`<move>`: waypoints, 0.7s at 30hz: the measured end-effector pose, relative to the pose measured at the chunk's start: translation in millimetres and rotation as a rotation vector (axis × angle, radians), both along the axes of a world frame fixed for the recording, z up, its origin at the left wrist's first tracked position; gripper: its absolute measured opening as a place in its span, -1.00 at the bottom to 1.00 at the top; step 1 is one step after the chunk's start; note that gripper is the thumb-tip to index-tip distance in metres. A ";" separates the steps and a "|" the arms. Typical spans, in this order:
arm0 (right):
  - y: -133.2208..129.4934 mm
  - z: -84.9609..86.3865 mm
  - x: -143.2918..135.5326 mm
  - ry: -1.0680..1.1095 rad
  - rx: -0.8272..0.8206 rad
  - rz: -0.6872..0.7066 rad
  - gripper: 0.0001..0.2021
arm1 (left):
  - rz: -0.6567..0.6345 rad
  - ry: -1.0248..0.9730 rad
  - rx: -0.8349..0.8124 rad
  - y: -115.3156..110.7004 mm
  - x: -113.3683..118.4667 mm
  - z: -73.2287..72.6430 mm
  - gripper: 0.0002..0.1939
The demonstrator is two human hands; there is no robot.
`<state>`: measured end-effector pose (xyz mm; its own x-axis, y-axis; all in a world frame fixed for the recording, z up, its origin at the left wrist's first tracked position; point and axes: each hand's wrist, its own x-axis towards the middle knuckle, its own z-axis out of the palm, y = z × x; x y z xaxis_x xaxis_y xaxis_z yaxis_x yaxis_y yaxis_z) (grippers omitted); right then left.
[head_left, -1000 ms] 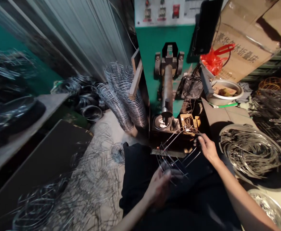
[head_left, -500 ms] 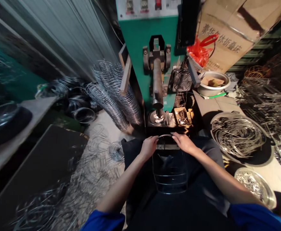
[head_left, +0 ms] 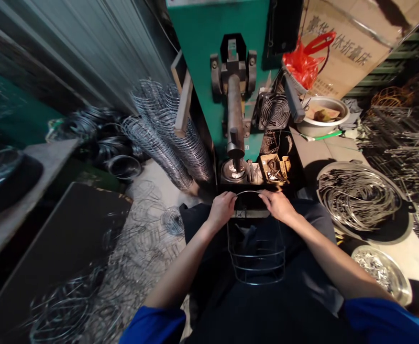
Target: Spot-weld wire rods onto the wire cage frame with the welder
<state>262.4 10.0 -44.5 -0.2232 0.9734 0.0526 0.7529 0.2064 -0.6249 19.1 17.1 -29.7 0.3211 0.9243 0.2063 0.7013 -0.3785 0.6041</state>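
My left hand (head_left: 223, 210) and my right hand (head_left: 277, 204) are both closed, gripping a wire frame (head_left: 259, 256) at its upper end. Between them a thin curved wire arches across. The frame's lower part, with several crossbars, hangs over my dark-clad lap. Just beyond my hands is a green press-like machine (head_left: 198, 52) with a metal cylinder arm (head_left: 234, 114) pointing down at a round base (head_left: 234, 171). My fingers hide where the curved wire meets the frame.
Stacked wire rings (head_left: 159, 148) stand left of the machine. A small yellow box (head_left: 274, 167) sits by its base. To the right are a round pan of bent wires (head_left: 356, 196), a metal bowl of small parts (head_left: 378, 272) and a white basin (head_left: 322, 117). Loose wire pieces (head_left: 137, 267) cover the floor at left.
Both hands have risen slightly towards the machine with the frame, and the gap between them has widened a little. The view has tilted slightly downward.
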 end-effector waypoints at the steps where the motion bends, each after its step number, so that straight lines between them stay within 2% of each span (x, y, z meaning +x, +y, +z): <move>1: 2.1 5.7 -0.5 -0.004 0.005 0.000 -0.72 | -0.002 -0.006 0.010 1.9 -1.0 4.4 -0.81; 8: 19.2 43.7 -9.3 -0.036 0.068 0.013 -0.75 | 0.011 -0.052 0.065 16.1 -8.0 35.4 -0.81; 12: 27.0 64.7 -14.4 -0.140 0.042 0.024 -0.71 | 0.022 -0.108 0.105 21.5 -11.4 49.6 -0.81; 17: 34.5 85.2 -20.3 -0.228 0.000 0.044 -0.69 | 0.029 -0.107 0.147 25.9 -15.6 60.3 -0.82; 21: 39.7 92.6 -23.1 -0.231 0.011 0.058 -0.71 | 0.033 -0.058 0.158 28.7 -17.5 65.6 -0.80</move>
<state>239.3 49.7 48.1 -0.2860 0.9582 0.0044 0.8622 0.2594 -0.4352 1.6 45.8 35.9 0.2746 0.8889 0.3667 0.6809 -0.4490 0.5786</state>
